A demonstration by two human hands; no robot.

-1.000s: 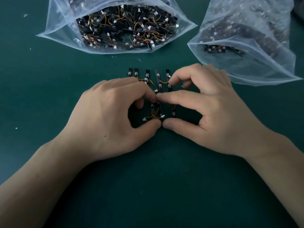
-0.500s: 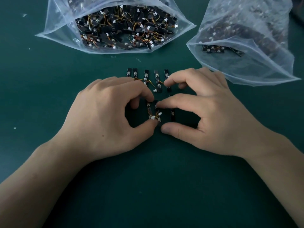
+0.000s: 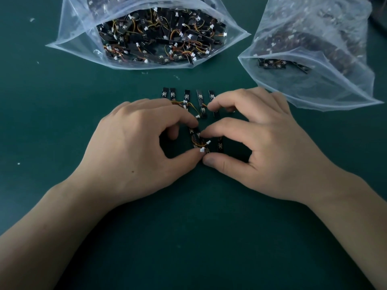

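1. Wired circuit strips (image 3: pixel 196 141): short black boards joined by orange-yellow wire, with a white connector (image 3: pixel 201 150) at the near end. They lie at the centre of the green mat (image 3: pixel 188 237), directly between the two hands.
2. Left hand (image 3: pixel 144 147): the index fingertip sits at the far end and the thumb tip at the near end, beside the connector. The hand pinches the wired circuit strips lengthwise. Its other fingers are curled under and mostly hidden.
3. Right hand (image 3: pixel 266 147): the index fingertip touches the middle of the same strips from the right and the thumb tip closes in at their near end, so this hand pinches them too.
4. Both hands are drawn together, with the thumb tips touching.
5. Loose strip (image 3: pixel 219 145): it lies flat just to the right of the held ones, under the arch of the right hand, apart from them.
6. Row of strips (image 3: pixel 186 95): five tops show side by side beyond the hands, with the lower ends covered by knuckles. The right middle fingertip rests on the rightmost one.
7. Open plastic bag (image 3: pixel 69 42): far left, full of tangled wired strips.
8. Second plastic bag (image 3: pixel 335 86): far right, with a few black strips visible at its mouth.
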